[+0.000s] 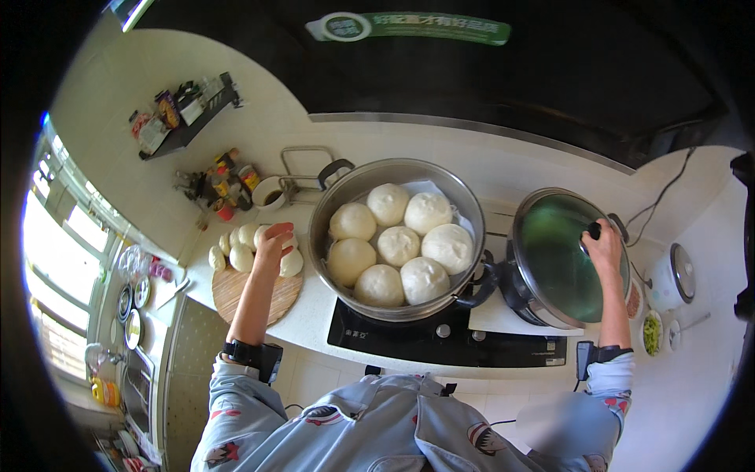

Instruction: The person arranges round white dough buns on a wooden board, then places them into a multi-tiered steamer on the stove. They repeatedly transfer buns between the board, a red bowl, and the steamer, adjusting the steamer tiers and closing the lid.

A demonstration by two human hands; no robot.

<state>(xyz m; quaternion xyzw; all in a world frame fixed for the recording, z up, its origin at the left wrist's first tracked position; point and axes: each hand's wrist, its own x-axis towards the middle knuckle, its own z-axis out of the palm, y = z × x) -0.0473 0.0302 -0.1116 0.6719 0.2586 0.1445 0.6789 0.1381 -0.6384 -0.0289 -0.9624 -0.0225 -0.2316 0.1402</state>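
Observation:
A large round steel steamer pot [317,236] stands on the black gas hob, uncovered, with several white steamed buns [398,246] on a pale liner inside. My right hand [604,248] grips the black knob of a glass pot lid [554,259], which sits tilted over a second pot at the right. My left hand [275,243] is raised over a round wooden board [253,295] at the left, with its fingers apart and nothing seen in them. Several pale dough pieces [241,258] lie on the board's far part, partly behind this hand.
Sauce bottles and a white bowl [271,193] stand by the wall, near a wire rack [307,168]. At the right are a white cooker [672,277] and a dish of chopped greens [652,333]. A dark range hood [472,127] hangs over the hob [413,339].

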